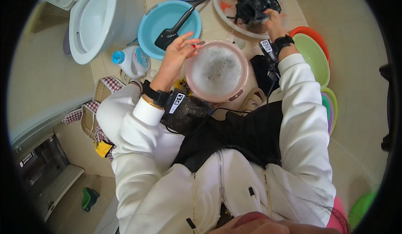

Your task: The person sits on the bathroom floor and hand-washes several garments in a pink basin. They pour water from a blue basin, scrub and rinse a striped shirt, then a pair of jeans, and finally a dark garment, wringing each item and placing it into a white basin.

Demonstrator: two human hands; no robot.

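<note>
My left hand hovers by the left rim of a pink basin, its fingers stretched apart and nothing in them. White suds with a grey, dirty patch in the middle fill this basin. Farther off to the right, my right hand reaches over a white basin and has its fingers closed on a crumpled dark wet garment. Part of that garment hangs over the basin's contents, where some orange shows through. Which part my right fingertips pinch is partly hidden.
A blue basin with a black-handled shower head across it stands far left, beside a white toilet. Near it is a white detergent bottle. Green basins and a red basin lean at the right.
</note>
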